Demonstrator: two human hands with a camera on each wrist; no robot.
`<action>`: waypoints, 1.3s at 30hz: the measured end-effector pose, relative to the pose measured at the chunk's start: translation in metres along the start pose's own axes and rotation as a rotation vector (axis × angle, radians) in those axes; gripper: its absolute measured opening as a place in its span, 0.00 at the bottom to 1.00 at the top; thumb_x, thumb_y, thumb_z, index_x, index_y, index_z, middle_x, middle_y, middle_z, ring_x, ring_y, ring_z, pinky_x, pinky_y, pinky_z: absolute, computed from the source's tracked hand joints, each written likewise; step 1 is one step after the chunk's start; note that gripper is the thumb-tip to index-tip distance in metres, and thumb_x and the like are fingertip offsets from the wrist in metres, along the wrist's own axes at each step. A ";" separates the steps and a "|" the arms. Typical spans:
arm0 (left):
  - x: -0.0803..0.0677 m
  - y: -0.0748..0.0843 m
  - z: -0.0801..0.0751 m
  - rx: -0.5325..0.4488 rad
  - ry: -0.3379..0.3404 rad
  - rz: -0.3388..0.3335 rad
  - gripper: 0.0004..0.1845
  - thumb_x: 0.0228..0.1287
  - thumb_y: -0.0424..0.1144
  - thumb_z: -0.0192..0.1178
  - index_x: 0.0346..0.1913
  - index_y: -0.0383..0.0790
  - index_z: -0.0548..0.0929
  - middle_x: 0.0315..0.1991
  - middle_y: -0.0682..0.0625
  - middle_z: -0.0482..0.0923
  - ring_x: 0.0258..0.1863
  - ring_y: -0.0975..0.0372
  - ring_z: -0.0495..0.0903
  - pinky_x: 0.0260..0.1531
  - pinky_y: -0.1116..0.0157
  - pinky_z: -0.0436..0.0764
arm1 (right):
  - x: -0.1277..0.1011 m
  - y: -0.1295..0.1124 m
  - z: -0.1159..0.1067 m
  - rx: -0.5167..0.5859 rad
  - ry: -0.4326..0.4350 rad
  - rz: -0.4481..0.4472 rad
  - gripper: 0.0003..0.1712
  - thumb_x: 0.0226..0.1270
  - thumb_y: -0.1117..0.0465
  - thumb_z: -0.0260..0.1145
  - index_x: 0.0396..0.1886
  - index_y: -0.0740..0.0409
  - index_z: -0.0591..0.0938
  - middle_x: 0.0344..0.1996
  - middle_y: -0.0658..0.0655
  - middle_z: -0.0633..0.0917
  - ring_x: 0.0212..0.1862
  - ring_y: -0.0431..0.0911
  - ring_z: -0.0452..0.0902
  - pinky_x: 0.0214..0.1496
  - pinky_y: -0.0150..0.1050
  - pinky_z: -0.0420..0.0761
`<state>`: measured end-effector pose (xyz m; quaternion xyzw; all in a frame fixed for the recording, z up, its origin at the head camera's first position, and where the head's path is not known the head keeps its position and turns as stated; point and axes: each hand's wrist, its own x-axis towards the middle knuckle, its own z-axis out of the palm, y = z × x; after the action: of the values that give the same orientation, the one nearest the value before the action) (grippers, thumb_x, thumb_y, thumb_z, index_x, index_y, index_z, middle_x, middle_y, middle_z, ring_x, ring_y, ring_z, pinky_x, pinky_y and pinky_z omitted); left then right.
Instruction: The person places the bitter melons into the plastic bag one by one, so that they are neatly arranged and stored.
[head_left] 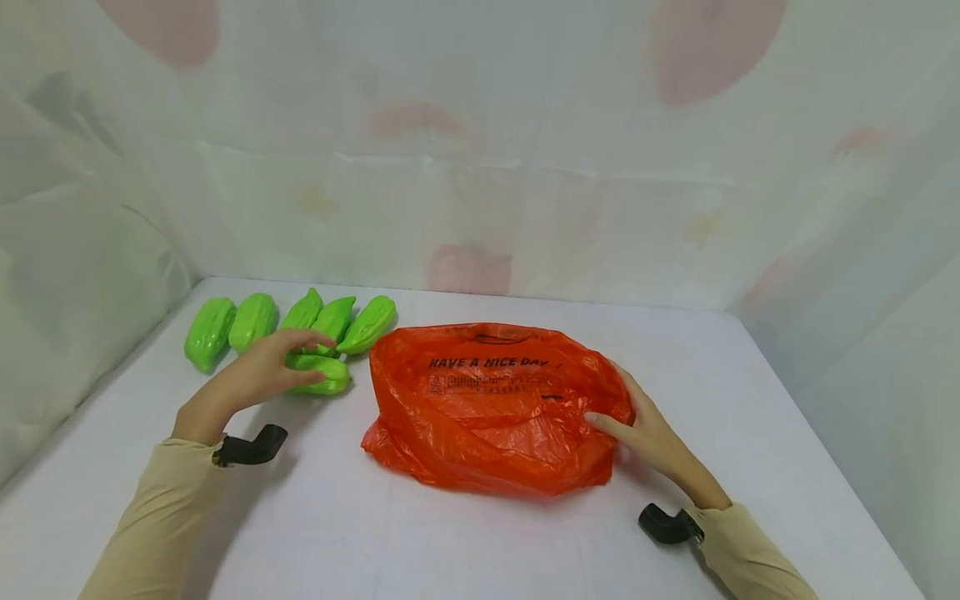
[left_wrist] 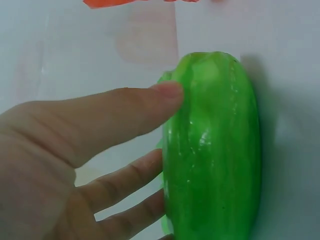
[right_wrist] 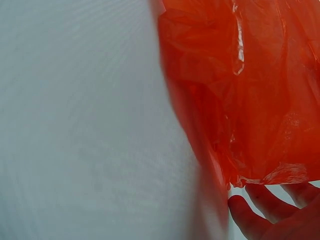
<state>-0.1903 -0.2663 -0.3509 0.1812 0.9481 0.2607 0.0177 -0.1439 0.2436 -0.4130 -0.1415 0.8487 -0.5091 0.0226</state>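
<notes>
- Bright, even, diffuse light throughout the head view; no single source visible, backdrop washed pale.
- Soft, faint shadows only: a grey smudge under the left forearm on the desk (head_left: 480,533), a thin dark rim beneath the orange bag (head_left: 491,408).
- Small white glints on the bag's creases and on the green vegetable (left_wrist: 215,150) in the left wrist view.
- Mild curving of lines toward the head view's edges.
- Close-range softness in both wrist views: blurred fingers (left_wrist: 100,120), smeared bag edge at the right wrist, desk surface featureless.
</notes>
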 end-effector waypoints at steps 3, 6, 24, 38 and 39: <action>0.001 -0.002 0.001 0.009 -0.012 0.008 0.24 0.56 0.38 0.73 0.56 0.38 0.81 0.53 0.35 0.81 0.55 0.42 0.77 0.55 0.41 0.74 | 0.000 0.000 0.000 -0.005 -0.004 0.005 0.47 0.68 0.55 0.66 0.79 0.53 0.52 0.75 0.62 0.63 0.72 0.63 0.63 0.66 0.64 0.71; 0.001 -0.004 0.002 0.020 -0.028 0.018 0.23 0.55 0.37 0.73 0.54 0.39 0.82 0.54 0.37 0.80 0.55 0.43 0.75 0.55 0.42 0.73 | -0.001 0.000 0.000 -0.011 -0.004 0.007 0.46 0.69 0.55 0.66 0.79 0.53 0.52 0.74 0.63 0.63 0.72 0.63 0.63 0.65 0.64 0.72; -0.001 -0.005 0.000 0.046 -0.135 0.048 0.27 0.52 0.35 0.74 0.57 0.41 0.80 0.47 0.39 0.81 0.48 0.46 0.78 0.45 0.50 0.78 | 0.002 0.004 0.000 -0.003 -0.005 0.008 0.46 0.68 0.54 0.67 0.79 0.50 0.53 0.74 0.60 0.64 0.72 0.62 0.63 0.64 0.64 0.73; -0.003 0.001 -0.001 -0.004 -0.171 0.010 0.33 0.58 0.43 0.72 0.66 0.41 0.74 0.53 0.36 0.80 0.53 0.43 0.77 0.46 0.49 0.81 | 0.001 0.003 0.000 -0.003 -0.004 0.030 0.47 0.68 0.54 0.67 0.79 0.54 0.52 0.74 0.63 0.63 0.72 0.63 0.63 0.65 0.64 0.72; -0.004 0.002 -0.001 -0.005 -0.169 0.000 0.33 0.58 0.44 0.71 0.66 0.41 0.73 0.54 0.35 0.79 0.54 0.42 0.77 0.47 0.48 0.81 | 0.001 0.002 0.000 -0.002 -0.004 0.030 0.47 0.67 0.54 0.67 0.79 0.54 0.52 0.74 0.63 0.63 0.72 0.63 0.63 0.65 0.64 0.72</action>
<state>-0.1865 -0.2667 -0.3488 0.2025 0.9426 0.2467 0.0980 -0.1451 0.2440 -0.4152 -0.1298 0.8513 -0.5074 0.0320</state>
